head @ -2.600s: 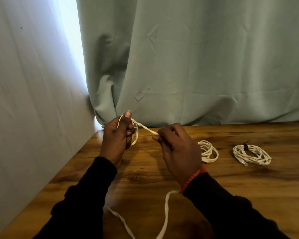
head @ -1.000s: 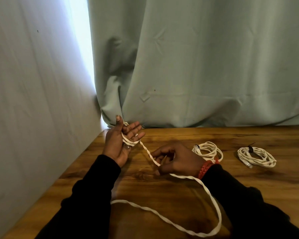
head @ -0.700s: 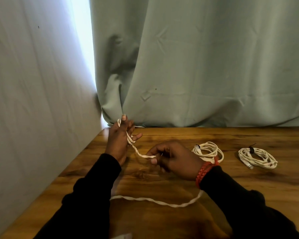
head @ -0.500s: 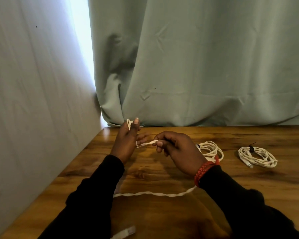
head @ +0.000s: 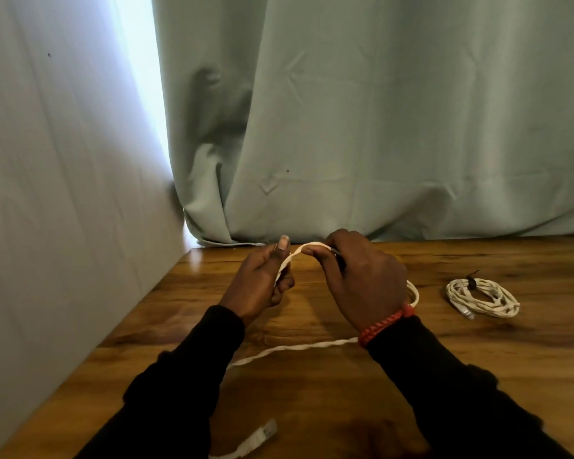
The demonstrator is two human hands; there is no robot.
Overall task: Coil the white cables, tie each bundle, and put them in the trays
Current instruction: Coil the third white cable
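Coiling cable (head: 299, 346) onto left hand (head: 262, 286), both hands gripping it, right hand (head: 362, 279) feeding; next, drawing in slack toward plug (head: 265, 437) before tying.

Counter (head: 411, 376): glossy brown wood with dark grain, filling the near and right part of the scene.
Curtain (head: 378, 127): pale grey-green, creased, hanging along the far edge down to the counter.
Wall (head: 47, 193): plain pale surface on the left.
Light (head: 136, 77): bright daylight strip between wall and curtain.
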